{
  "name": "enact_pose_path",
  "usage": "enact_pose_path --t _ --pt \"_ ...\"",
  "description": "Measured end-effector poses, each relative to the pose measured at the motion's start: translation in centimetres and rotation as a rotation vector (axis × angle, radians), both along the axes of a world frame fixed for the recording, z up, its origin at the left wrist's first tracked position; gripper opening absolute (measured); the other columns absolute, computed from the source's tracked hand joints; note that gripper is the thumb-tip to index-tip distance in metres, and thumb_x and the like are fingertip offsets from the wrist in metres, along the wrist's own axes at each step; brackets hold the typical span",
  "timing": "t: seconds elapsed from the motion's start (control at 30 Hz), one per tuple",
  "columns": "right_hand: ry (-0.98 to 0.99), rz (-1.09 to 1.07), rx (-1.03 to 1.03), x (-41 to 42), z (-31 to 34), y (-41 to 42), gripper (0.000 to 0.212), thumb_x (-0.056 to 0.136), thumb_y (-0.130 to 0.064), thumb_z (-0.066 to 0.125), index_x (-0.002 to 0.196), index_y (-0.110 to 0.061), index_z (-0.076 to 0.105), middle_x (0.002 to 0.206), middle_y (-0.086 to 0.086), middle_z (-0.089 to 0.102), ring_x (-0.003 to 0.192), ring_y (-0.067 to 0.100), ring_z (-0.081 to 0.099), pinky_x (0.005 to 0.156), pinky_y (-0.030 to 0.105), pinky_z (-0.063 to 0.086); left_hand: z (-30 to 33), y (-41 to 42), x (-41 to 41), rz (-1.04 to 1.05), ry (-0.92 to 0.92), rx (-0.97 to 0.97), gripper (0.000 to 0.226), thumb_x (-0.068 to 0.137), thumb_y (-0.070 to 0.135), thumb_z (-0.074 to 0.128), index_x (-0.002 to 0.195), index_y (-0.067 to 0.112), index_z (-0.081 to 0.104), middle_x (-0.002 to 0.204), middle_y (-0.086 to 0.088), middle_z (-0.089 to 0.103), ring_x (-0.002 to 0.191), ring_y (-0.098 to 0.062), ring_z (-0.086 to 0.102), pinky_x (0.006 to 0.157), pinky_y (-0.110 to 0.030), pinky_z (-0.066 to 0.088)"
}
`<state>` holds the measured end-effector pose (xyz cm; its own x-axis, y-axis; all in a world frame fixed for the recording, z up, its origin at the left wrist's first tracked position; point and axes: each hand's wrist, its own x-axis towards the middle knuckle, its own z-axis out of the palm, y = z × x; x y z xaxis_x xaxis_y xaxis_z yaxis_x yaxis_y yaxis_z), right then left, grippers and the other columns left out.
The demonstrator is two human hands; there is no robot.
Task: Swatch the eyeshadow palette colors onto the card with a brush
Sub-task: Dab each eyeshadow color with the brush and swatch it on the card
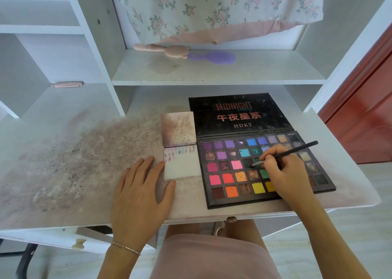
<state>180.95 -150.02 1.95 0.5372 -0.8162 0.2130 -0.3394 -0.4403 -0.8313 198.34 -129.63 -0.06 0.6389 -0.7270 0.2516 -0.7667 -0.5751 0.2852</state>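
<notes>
A large black eyeshadow palette (229, 185) lies open on the desk, its lid (237, 113) flat behind it and several coloured pans in rows. My right hand (286, 172) pinches a thin black brush (294, 150) over the palette's middle; the brush tip touches a dark green pan (248, 162). To the palette's left lies a small white card (184, 168) with several faint swatches along its top edge. My left hand (140, 191) rests flat on the desk, fingertips against the card's left edge and bottom corner.
The white desk (63, 162) is stained with brownish powder on its left half. A stained flap (178, 128) stands behind the card. On the shelf behind lie a purple hairbrush (214, 57) and a pink plush item (167, 49). A red door (369, 109) is at right.
</notes>
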Motion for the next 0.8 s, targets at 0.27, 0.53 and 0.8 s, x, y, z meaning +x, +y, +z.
enact_pose_path --t 0.27,0.53,0.8 --pt "-0.137 0.047 0.12 1.9 0.9 1.3 0.028 0.088 -0.002 0.046 0.073 -0.024 0.053 0.065 -0.002 0.058 0.058 0.009 0.056 0.054 0.019 0.047 0.0 0.0 0.0 0.005 0.005 0.0 0.058 0.082 0.049 0.035 0.116 0.012 0.064 0.125 -0.011 0.06 0.119 -0.032 0.053 0.1 -0.048 0.036" --pt "-0.132 0.261 0.141 7.2 0.7 3.9 0.017 0.087 -0.013 0.054 0.08 -0.028 0.054 0.075 0.007 0.063 0.074 0.022 0.062 0.064 0.027 0.053 -0.1 0.1 0.1 0.01 0.015 0.01 0.057 0.083 0.05 0.035 0.117 0.015 0.064 0.126 -0.009 0.059 0.121 -0.029 0.052 0.101 -0.047 0.035" --pt "-0.093 0.341 0.159 10.2 0.3 4.5 0.023 0.088 -0.014 0.054 0.079 -0.035 0.052 0.077 -0.013 0.064 0.078 -0.003 0.061 0.065 0.005 0.045 0.0 0.1 0.1 0.015 0.003 0.012 0.054 0.082 0.049 0.036 0.115 0.016 0.064 0.124 -0.008 0.061 0.119 -0.028 0.054 0.101 -0.046 0.034"
